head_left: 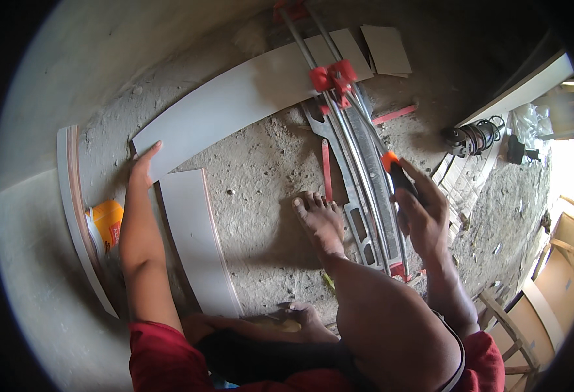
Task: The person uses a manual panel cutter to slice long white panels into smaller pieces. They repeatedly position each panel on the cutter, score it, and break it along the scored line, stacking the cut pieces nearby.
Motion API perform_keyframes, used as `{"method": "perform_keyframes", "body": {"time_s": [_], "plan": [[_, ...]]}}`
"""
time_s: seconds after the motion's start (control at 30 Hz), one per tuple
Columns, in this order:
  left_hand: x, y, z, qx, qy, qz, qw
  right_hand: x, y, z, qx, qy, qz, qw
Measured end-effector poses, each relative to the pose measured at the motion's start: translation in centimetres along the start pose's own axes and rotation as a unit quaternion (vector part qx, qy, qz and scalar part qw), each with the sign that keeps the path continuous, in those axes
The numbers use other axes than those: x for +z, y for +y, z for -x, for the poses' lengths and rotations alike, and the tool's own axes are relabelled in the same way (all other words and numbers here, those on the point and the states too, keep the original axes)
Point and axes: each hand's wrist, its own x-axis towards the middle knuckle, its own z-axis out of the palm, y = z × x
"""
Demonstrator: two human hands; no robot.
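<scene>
A long pale grey tile lies across the bed of a manual tile cutter with twin metal rails and red fittings. My left hand grips the tile's left end at the edge, its thumb side on top and the other fingers mostly hidden. My right hand is wrapped round the black and orange handle of the cutter, whose lever runs up to the red carriage over the tile. My bare foot is beside the cutter's base.
Another long tile lies near my left arm; stacked tile strips lean by the wall beside a yellow tub. Tile pieces lie behind the cutter. An angle grinder with coiled cable is at right, wooden frames lower right.
</scene>
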Motion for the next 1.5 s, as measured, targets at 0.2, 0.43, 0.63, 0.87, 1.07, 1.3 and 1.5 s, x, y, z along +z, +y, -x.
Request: {"method": "perform_keyframes", "body": {"time_s": [0.2, 0.43, 0.63, 0.87, 1.07, 1.3, 1.5], "plan": [[-0.9, -0.4, -1.3, -0.002, -0.005, 0.007, 1.0, 0.8, -1.4, -1.9, -0.019, -0.005, -0.005, 1.0], [-1.0, -0.8, -1.7, 0.002, 0.017, 0.014, 1.0, 1.4, 2.4, -1.6, -0.04, -0.007, -0.045, 0.998], [-0.8, -0.6, -1.1, -0.01, 0.008, -0.004, 1.0, 1.8, 3.4, -1.7, -0.067, 0.024, 0.109, 0.991], [-0.5, -0.5, -0.8, -0.002, 0.013, -0.007, 1.0, 2.7, 3.2, -2.1, -0.145, 0.09, 0.243, 0.955], [-0.6, -0.6, -0.7, -0.011, -0.011, 0.018, 1.0, 3.0, 4.3, -2.3, -0.162, 0.098, 0.214, 0.958], [0.5, 0.2, 1.0, -0.007, 0.03, -0.011, 0.999, 3.5, 4.4, -2.9, -0.202, 0.107, 0.219, 0.949], [0.9, 0.5, 1.9, -0.002, 0.014, -0.005, 1.0, 4.7, 2.2, -5.5, -0.159, 0.092, 0.205, 0.961]]}}
